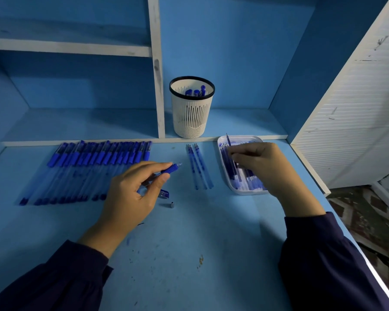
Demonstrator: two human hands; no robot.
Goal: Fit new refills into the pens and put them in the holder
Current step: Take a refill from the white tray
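At the back of the light-blue bench stands a white slotted plastic holder, a few pens inside. The left hand pinches a clear, blue-gripped pen mid-bench. The right hand pinches a thin blue refill in the white tray.

The person is wearing a dark blue top with long sleeves. The left sleeve is showing in the lower left corner of the frame, and the right sleeve is showing in the lower right. Both sleeves are ending at the wrists, and the cloth is making soft folds there. The left hand and the right hand are showing bare past the cuffs.
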